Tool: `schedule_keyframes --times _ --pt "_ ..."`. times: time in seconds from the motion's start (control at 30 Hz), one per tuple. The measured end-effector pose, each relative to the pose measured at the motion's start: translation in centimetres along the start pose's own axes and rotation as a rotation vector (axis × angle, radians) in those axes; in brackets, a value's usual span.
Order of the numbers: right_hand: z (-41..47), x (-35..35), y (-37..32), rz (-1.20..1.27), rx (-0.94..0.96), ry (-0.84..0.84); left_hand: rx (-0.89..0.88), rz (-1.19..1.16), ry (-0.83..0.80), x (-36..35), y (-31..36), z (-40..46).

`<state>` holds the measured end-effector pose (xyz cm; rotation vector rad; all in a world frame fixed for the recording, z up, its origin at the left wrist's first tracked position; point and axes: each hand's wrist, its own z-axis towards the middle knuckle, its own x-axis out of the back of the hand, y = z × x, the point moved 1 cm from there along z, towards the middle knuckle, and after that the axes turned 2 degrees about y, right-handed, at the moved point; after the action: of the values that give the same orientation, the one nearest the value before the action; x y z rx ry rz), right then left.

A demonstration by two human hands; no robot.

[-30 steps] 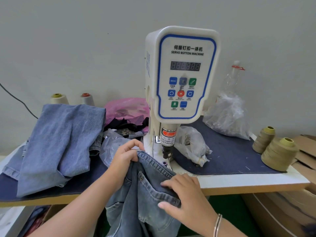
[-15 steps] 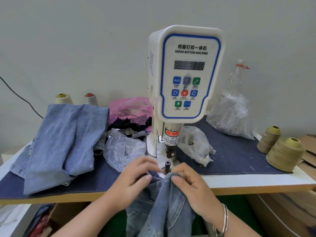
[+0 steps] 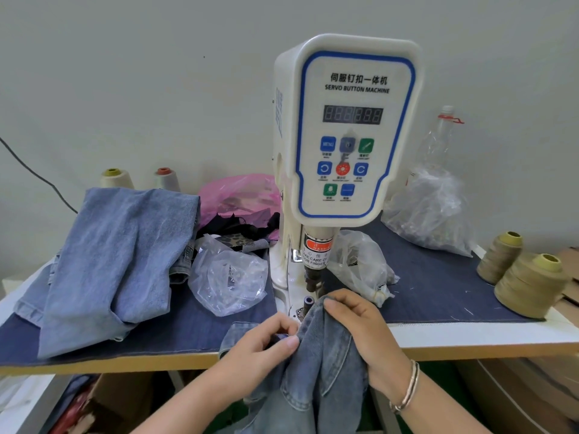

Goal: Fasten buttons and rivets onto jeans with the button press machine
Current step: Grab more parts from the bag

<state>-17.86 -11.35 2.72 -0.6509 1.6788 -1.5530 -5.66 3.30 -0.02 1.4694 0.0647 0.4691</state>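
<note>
Nearest, both hands on the jeans [image 3: 316, 364], bunched at the table's front edge and hanging below it. Left hand [image 3: 260, 346]: fingers curled, pinching a fold of denim between thumb and forefinger. Right hand [image 3: 360, 333]: fingers curled over the raised top edge of the cloth, gripping it; bangle [image 3: 407, 389] on the wrist. Top edge of the jeans held just in front of the lower die [image 3: 308, 303], a small dark post on the white base of the button machine [image 3: 344, 130]; touching or not, cannot tell. Plunger [image 3: 313, 270] with its red warning label directly above the die, clear of the cloth. Left of the machine, a clear plastic bag [image 3: 228, 280] on the dark denim table cover [image 3: 438, 286], and a folded light-blue pile of jeans [image 3: 116, 261]. Right of the plunger, another clear bag [image 3: 360, 264]. Farther right, two olive thread cones [image 3: 526, 283]. At the back, a pink bag [image 3: 238, 195], two pale cones [image 3: 116, 180], a bulging clear bag [image 3: 429, 214] against the wall.
</note>
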Motion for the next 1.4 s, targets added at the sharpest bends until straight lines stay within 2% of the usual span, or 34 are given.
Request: schedule_keyframes --times 0.07,0.13,0.27,0.33,0.47,0.63,1.03,1.27,1.33,1.4 --pt "0.4 0.4 0.2 -0.013 -0.025 0.02 -0.005 -0.021 0.038 0.2 0.2 0.2" --pt "1.1 0.7 0.6 -0.064 -0.051 0.027 0.012 -0.048 0.162 0.9 0.1 0.9" --pt "2.7 0.5 1.5 -0.115 -0.049 0.096 0.148 -0.031 0.245 1.9 -0.1 3.0" --pt "3.2 0.6 2.3 -0.054 -0.051 0.123 0.198 -0.1 0.241 1.7 -0.3 3.7" --pt "3.3 1.1 3.7 0.046 -0.083 0.131 0.176 -0.125 0.165 1.6 -0.6 4.0" --pt "3.4 1.4 4.2 0.111 -0.091 0.115 0.213 -0.216 0.179 2.0 -0.7 4.5" --pt "3.3 1.2 4.0 0.108 -0.09 0.133 0.199 -0.307 0.181 1.8 -0.8 4.6" --pt "3.0 1.1 3.8 0.06 -0.072 0.123 0.173 -0.226 0.207 1.8 -1.1 4.5" --pt "2.3 1.1 3.4 0.031 -0.044 0.081 0.115 -0.163 0.207 1.4 -0.9 4.2" --pt "1.2 1.1 2.8 0.003 -0.022 -0.071 0.056 -0.127 0.229 1.0 -0.7 3.8"
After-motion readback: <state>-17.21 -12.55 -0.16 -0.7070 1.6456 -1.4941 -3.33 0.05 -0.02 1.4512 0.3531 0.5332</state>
